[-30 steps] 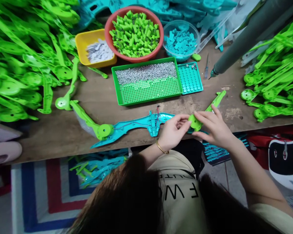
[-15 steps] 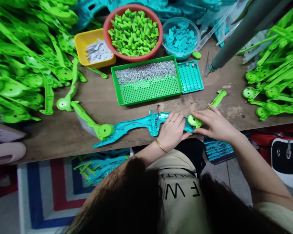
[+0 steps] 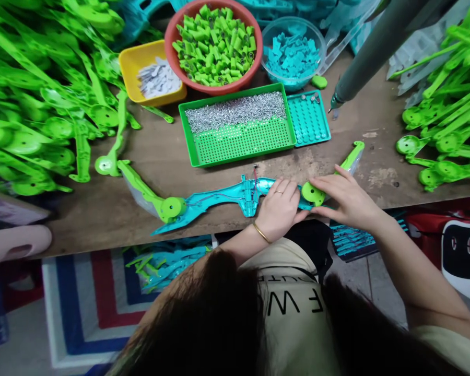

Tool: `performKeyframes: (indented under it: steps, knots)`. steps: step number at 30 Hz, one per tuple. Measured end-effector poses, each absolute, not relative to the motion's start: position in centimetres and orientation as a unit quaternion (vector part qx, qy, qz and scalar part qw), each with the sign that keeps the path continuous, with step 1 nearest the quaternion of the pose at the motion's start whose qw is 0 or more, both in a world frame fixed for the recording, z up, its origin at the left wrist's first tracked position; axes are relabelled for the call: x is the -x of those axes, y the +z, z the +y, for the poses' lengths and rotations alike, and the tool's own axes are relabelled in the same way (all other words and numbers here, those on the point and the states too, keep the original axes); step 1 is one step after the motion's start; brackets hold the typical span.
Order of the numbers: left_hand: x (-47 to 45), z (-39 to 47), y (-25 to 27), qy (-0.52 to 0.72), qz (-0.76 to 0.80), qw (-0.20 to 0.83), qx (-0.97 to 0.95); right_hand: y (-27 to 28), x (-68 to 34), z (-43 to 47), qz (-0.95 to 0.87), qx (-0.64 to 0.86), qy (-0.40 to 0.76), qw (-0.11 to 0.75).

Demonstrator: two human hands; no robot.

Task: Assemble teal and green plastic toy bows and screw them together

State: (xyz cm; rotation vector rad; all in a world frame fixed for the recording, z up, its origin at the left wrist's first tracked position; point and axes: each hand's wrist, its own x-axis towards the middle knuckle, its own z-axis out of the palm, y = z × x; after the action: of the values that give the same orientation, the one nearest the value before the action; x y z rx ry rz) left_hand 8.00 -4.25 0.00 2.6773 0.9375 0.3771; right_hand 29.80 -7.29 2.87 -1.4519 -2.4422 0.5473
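Note:
A toy bow half shell [image 3: 215,200] in blue plastic lies along the front of the bench, its inner side up, with thin wires and a central block showing. My left hand [image 3: 281,207] is closed over its right part, fingers pressed together on the far edge. My right hand [image 3: 347,198] grips the green bow limb [image 3: 312,193] at the shell's right end, with the thumb on the near side and fingers on the far side. A second green limb [image 3: 171,209] sits at the left end. The palms hide part of the shell and limb.
A green perforated tray [image 3: 235,151] of small screws lies beyond the bow, beside a blue tray [image 3: 311,122]. Behind are a red bowl [image 3: 172,57], a yellow bin [image 3: 127,78] and a clear tub [image 3: 321,49]. A screwdriver [image 3: 352,78] hangs at right. Green limbs [image 3: 27,125] pile up on both sides.
The whole view has shifted slightly. Both hands keep nearly the same hold on the bow. The hanging screwdriver's tip appears a little further left and higher.

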Motion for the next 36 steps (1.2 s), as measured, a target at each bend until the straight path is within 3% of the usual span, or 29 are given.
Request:
performKeyframes:
  steps: [23,32,36]
  knots:
    - [-8.3,-4.6,0.6,0.128,0.336,0.154,-0.920,2.2,-30.2,-7.0,-0.811,0.523,0.237,0.110]
    - [-10.6,-5.6,-0.7,0.148,0.231,0.133,-0.952,2.9,-30.9,-7.3,-0.808,0.515,0.249,0.140]
    - [-10.4,-5.2,-0.9,0.160,0.222,0.126,-0.953,2.5,-35.0,-4.8,-0.701,0.664,0.139,0.219]
